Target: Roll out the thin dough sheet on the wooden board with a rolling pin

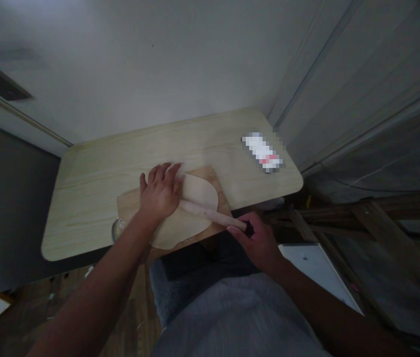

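A flat sheet of pale rolled dough lies on a wooden cutting board. Across the dough slants a wooden rolling pin. My right hand is closed around the pin's near right end, beyond the board's edge. My left hand lies palm down at the pin's other end, fingers stretched and somewhat spread. It covers that end of the pin and part of the dough, so the exact contact beneath it is hidden.
The board sits at the front edge of a light wood-grain table, overhanging it. A blurred-out phone lies at the right. Partly behind my left forearm is a round clear-rimmed item. A white wall stands behind the table.
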`<control>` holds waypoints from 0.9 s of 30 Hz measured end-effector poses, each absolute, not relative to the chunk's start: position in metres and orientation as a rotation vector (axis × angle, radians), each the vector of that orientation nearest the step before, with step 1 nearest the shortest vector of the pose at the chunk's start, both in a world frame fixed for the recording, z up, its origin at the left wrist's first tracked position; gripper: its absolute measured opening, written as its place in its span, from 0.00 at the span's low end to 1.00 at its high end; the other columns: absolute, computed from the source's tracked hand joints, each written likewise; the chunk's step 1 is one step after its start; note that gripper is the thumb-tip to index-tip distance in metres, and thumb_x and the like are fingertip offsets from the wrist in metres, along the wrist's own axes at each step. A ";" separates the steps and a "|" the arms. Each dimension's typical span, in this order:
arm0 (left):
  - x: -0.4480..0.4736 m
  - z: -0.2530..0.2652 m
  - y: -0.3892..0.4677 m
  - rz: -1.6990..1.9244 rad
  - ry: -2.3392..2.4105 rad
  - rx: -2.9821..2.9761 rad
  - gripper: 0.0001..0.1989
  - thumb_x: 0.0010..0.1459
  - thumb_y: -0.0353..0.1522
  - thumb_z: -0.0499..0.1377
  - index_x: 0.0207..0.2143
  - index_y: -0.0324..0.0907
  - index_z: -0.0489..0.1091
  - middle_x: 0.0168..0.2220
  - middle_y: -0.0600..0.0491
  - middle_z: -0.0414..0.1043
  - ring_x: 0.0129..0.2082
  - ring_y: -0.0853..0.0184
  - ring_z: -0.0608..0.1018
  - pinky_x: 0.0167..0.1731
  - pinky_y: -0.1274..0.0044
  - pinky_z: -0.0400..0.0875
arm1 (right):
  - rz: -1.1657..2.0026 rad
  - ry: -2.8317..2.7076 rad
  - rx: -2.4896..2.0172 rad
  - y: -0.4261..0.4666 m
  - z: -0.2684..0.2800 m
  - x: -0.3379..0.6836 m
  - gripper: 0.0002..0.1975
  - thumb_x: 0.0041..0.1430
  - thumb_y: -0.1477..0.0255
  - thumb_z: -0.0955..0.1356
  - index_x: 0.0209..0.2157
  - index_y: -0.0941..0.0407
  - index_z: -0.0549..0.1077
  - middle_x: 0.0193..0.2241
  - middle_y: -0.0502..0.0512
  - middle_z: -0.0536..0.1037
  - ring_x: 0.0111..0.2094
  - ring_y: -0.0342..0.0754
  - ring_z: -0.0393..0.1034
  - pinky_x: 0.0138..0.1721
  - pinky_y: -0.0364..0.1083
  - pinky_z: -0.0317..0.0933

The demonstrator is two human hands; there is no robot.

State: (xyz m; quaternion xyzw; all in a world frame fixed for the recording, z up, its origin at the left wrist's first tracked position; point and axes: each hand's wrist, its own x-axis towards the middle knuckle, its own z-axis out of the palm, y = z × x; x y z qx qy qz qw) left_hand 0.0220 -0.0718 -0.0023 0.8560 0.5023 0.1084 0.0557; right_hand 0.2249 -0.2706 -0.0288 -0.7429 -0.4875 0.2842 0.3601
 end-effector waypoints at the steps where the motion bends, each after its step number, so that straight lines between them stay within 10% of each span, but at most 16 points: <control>1: 0.024 -0.002 -0.070 0.315 1.516 2.599 0.26 0.70 0.43 0.42 0.67 0.50 0.58 0.67 0.46 0.60 0.67 0.51 0.60 0.64 0.46 0.48 | 0.740 -1.250 -1.906 -0.270 -0.029 0.226 0.16 0.60 0.56 0.70 0.38 0.54 0.71 0.28 0.51 0.78 0.27 0.46 0.72 0.30 0.43 0.63; 27: 0.017 -0.009 -0.072 0.406 1.406 2.660 0.25 0.70 0.43 0.43 0.66 0.51 0.58 0.68 0.47 0.58 0.66 0.51 0.60 0.64 0.47 0.48 | 0.902 -1.469 -2.036 -0.279 -0.014 0.220 0.21 0.65 0.50 0.64 0.30 0.53 0.68 0.19 0.47 0.69 0.23 0.45 0.67 0.26 0.43 0.51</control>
